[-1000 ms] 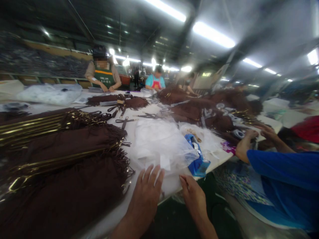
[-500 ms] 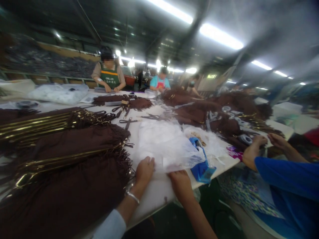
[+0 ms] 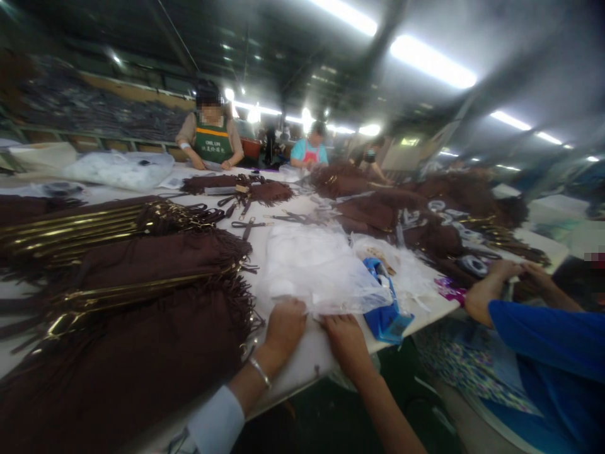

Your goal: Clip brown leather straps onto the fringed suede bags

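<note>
A stack of clear plastic bags (image 3: 321, 268) lies on the white table (image 3: 302, 366) in front of me. My left hand (image 3: 283, 328) is closed at the near left edge of the stack, a bracelet on its wrist. My right hand (image 3: 347, 340) is closed at the near edge too, fingers curled on the plastic. A blue pouch (image 3: 387, 315) lies just right of the bags.
Piles of dark brown fringed fabric (image 3: 142, 302) with gold strips fill the left of the table. More brown pieces (image 3: 416, 221) lie far right. A person in a blue sleeve (image 3: 543, 328) works at my right. Two people stand at the far end.
My hands went from lying flat and spread near the table edge to closed on the near edge of the plastic bags. The view shifted slightly right.
</note>
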{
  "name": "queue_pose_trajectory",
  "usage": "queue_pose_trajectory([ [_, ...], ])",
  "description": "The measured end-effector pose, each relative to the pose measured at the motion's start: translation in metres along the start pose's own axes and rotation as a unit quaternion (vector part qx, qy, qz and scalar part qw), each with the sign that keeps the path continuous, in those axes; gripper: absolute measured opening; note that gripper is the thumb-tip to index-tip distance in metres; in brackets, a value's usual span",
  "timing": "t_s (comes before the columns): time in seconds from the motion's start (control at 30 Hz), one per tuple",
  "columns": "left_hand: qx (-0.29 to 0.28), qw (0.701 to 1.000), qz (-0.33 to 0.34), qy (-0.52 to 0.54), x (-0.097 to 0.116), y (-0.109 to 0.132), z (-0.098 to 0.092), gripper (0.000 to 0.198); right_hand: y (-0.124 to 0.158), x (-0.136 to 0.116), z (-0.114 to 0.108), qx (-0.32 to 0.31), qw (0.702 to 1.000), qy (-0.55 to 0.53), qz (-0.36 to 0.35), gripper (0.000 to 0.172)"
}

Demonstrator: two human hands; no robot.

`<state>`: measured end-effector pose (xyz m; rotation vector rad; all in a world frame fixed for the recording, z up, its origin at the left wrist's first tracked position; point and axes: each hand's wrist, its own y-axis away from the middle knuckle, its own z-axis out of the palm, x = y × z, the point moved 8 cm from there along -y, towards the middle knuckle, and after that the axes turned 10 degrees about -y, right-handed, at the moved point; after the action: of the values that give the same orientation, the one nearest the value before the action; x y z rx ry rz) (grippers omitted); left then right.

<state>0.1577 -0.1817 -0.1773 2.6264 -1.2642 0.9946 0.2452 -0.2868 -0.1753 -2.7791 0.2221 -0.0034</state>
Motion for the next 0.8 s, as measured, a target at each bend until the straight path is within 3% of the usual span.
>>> queue_pose_trajectory([
  [0.13, 0.011, 0.992, -0.115, 0.046, -0.031, -0.025, 0.003, 0.025, -0.003, -0.003, 0.000, -0.017, 0.999, -0.013, -0.025, 0.034],
  [0.3, -0.005, 0.981, -0.154, 0.113, -0.047, -0.029, 0.015, 0.026, -0.004, 0.003, 0.002, -0.029, 0.999, -0.032, -0.018, 0.027],
  [0.67, -0.003, 0.983, -0.143, 0.111, -0.040, -0.022, 0.011, 0.022, 0.022, 0.033, -0.015, 0.067, 0.992, -0.083, 0.066, 0.035],
  [0.8, -0.012, 0.990, -0.113, 0.082, -0.025, -0.015, 0.011, 0.033, 0.038, 0.042, -0.010, 0.046, 0.993, -0.075, 0.073, 0.042],
])
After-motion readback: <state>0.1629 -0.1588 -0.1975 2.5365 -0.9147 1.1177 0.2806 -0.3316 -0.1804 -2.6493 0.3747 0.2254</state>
